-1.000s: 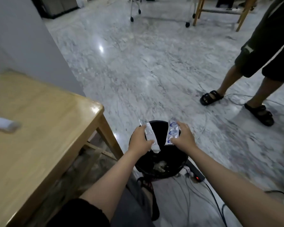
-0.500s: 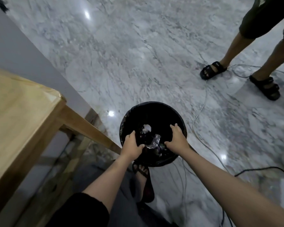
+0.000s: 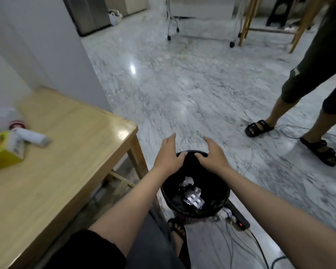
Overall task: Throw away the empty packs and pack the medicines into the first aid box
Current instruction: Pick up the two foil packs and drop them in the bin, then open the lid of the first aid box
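Silvery empty packs (image 3: pixel 193 198) in bin (image 3: pixel 219 206), below hands (image 3: pixel 192 155).

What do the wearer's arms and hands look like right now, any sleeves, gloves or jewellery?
Both forearms are bare. The left hand and right hand wear no gloves, and no rings or watch show. A black short sleeve covers the left upper arm; the right arm's sleeve is out of view.
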The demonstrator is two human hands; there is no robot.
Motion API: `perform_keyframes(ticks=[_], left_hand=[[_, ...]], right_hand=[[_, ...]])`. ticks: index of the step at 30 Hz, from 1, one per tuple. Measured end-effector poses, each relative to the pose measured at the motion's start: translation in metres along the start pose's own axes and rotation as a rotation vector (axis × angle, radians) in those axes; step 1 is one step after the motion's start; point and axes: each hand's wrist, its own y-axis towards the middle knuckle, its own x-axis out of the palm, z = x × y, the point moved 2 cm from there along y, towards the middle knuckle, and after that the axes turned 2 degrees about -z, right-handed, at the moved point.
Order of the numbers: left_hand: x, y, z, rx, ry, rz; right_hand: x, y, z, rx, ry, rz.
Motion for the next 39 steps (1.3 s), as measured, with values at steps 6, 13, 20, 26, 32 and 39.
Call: perform_keyframes(ticks=[6, 13, 20, 26, 32, 39], left_hand=[[-0.104, -0.054, 0.055, 0.184, 0.047, 0.244], [-0.225, -0.144, 0.037, 0.189, 0.131, 0.559], [-0.317, -0.243, -0.042, -0.006, 0.150, 0.798], [-0.370, -0.334, -0.116, -0.186, 0.245, 0.989], [-0.405, -0.411, -0.173, -0.336, 0.342, 1.202], [-0.418, -0.447, -0.218, -0.421, 0.491, 1.132]], right_hand=[[-0.044, -0.028, -0.107, -0.224, 0.046, 0.132], [-0.035, -0.074, -0.246, -0.523, 0.114, 0.174], [0.059, -0.122, -0.374, -0.808, 0.158, 0.009], [0.151, -0.165, -0.463, -1.008, 0.212, -0.188], [0.220, -0.194, -0.523, -1.171, 0.211, -0.364], [0.266, -0.198, -0.553, -1.277, 0.093, -0.395]])
